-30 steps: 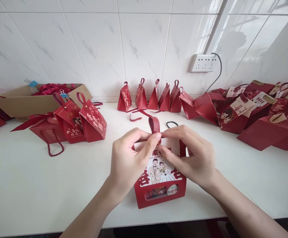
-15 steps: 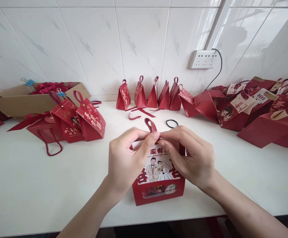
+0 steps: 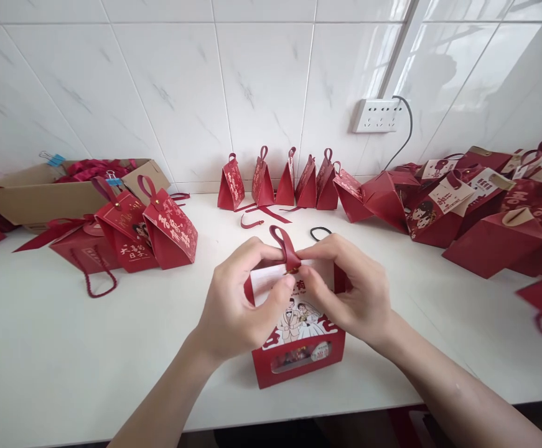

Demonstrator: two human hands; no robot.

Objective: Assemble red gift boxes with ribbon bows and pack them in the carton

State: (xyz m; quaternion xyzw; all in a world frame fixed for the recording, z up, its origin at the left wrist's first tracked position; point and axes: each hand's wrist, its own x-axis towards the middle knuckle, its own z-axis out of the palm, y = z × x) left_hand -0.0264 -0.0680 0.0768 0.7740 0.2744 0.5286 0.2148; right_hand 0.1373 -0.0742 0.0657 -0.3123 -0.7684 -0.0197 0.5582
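Left hand (image 3: 242, 305): thumb lower on gift box (image 3: 296, 326) | counter's front edge (image 3: 252, 420) near

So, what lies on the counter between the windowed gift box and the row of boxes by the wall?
Loose red straps and a thin black loop, in the head view.

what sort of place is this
Indoors, possibly a kitchen or similar room, though I can't be sure: a white counter stands against a tiled wall that has a socket on it.

Fingers (image 3: 271, 311) partly hide the lettering (image 3: 301, 285) on the box (image 3: 294, 326)
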